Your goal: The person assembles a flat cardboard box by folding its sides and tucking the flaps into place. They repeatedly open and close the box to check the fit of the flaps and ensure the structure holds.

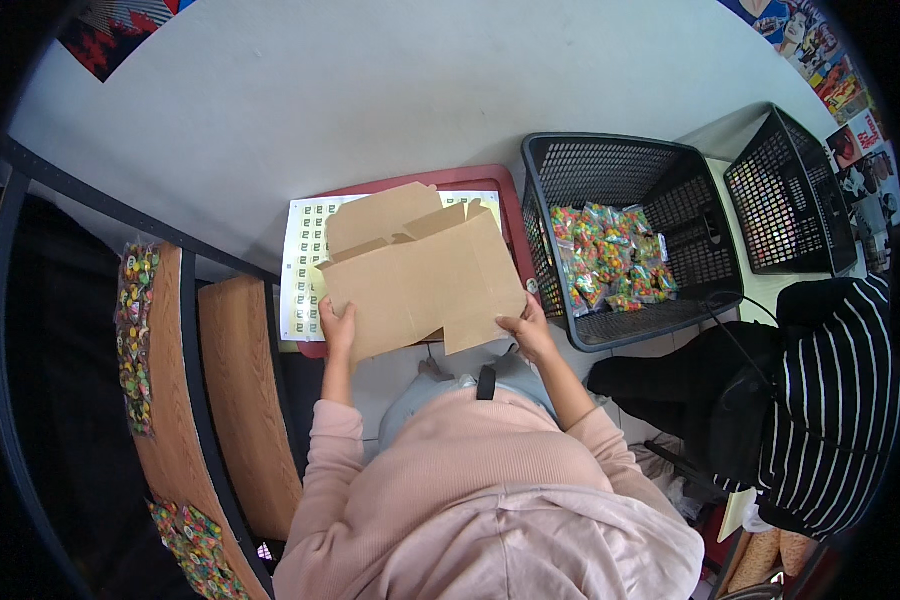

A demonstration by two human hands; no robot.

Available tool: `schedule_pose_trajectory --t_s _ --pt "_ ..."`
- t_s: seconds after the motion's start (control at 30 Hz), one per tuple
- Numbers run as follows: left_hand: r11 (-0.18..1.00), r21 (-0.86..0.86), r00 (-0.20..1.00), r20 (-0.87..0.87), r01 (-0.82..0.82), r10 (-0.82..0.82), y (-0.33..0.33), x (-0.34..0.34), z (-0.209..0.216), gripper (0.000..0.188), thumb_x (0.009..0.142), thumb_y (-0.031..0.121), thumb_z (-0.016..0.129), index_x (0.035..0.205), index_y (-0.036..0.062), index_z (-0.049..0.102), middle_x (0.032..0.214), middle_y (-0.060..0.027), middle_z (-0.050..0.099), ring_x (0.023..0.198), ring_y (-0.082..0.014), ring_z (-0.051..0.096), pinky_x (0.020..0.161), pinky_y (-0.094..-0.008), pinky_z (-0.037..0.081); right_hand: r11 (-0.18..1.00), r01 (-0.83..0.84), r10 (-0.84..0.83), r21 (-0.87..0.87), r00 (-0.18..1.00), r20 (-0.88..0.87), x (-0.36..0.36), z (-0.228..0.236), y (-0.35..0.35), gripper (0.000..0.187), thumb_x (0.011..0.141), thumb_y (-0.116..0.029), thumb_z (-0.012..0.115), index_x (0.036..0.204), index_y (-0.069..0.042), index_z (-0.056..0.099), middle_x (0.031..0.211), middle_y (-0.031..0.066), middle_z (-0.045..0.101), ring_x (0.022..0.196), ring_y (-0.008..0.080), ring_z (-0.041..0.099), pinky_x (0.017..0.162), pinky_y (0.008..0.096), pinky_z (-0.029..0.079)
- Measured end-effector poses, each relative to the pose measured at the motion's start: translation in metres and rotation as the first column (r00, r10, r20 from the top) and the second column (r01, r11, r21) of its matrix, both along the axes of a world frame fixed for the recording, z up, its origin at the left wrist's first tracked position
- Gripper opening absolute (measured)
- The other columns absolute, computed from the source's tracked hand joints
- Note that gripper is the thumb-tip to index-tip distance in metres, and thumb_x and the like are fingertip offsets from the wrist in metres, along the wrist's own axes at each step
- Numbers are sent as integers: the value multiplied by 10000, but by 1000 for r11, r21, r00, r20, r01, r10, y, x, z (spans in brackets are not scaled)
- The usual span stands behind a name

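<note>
A brown cardboard box blank [420, 275], unfolded with flaps and slots along its far side, is held up in front of me. My left hand [338, 325] grips its lower left edge, thumb on top. On its lower right corner, my right hand [530, 328] pinches the board between thumb and fingers. Beneath the cardboard lies a white sheet of printed yellowish labels [298, 290], partly covered. That sheet rests on a red-rimmed table [470, 178].
Right of the table stands a black plastic crate [620, 150] with several colourful candy bags [610, 255]. Another black crate [785, 190] is farther right. A person in striped clothing [835, 370] sits close on my right. Wooden shelves [235, 380] with candy bags [138, 330] line my left.
</note>
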State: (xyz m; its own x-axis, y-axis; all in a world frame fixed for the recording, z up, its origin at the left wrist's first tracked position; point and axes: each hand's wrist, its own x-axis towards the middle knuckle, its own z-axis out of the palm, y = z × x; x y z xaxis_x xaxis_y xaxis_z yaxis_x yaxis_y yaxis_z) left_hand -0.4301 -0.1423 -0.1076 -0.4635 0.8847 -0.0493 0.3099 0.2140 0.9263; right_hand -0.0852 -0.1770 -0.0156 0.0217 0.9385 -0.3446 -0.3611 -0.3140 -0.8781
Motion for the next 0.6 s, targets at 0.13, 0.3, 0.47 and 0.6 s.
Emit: schedule_pose_trajectory --t_s 0.13,0.3,0.47,0.6 --pt "968 218 967 -192 -123 166 26 34 58 567 725 116 602 1181 -26 297 1147 -220 383 1097 -304 360 930 -375 295 1000 -31 31 0 999 -37 10 54 19 424 687 52 564 1076 -27 417 971 63 544 879 131 536 770 256 422" --pt "839 440 944 -225 320 -242 44 89 188 541 726 118 590 1182 21 315 1142 -147 402 1023 -259 399 881 -369 311 986 -19 15 166 1000 27 18 90 35 375 722 31 544 1071 -39 425 948 49 548 855 127 538 767 270 430" --pt "715 534 883 -380 452 -275 67 134 236 710 652 222 688 1217 33 302 1200 -150 401 1073 -266 410 901 -402 301 965 -36 12 262 995 96 26 111 30 380 730 32 556 1087 -15 436 1001 48 529 920 126 513 806 267 404" --pt "677 242 704 -33 695 -710 101 100 252 728 639 245 713 1214 16 329 1166 -150 455 1082 -248 433 898 -375 331 931 -105 49 350 985 163 50 143 41 369 724 23 576 1073 -3 456 1004 48 527 943 128 501 812 270 402"
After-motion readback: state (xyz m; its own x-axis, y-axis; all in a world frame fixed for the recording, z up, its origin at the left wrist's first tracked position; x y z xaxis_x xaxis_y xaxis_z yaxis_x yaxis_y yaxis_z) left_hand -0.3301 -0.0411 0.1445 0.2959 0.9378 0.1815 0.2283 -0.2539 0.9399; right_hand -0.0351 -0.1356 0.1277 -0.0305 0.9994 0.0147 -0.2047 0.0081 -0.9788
